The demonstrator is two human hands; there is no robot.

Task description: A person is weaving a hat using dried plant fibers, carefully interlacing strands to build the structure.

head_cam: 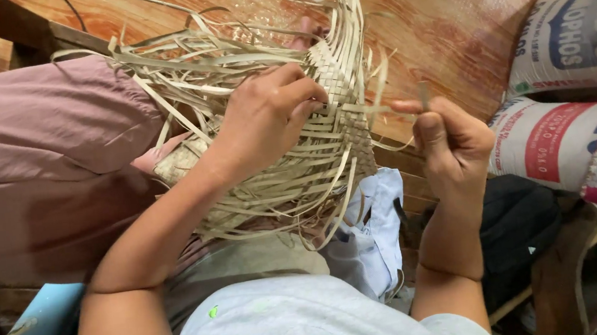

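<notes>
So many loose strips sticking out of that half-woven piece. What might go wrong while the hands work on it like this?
The left hand alone steadies the woven piece, so it may twist and loosen the finished plaiting. The right hand pinches one thin strip pulled taut; too hard a tug might snap or crease it. The many loose strips fanning out could tangle, or snag on the pink trousers beside them.

Half-woven basket of pale, matt, dry plant-fibre strips (337,112) — flat and papery — over a glossy reddish wood-grain floor (445,19), beside slick printed woven-plastic sacks (573,35), soft mauve cloth trousers (39,158), matt black fabric bag (526,225).
</notes>
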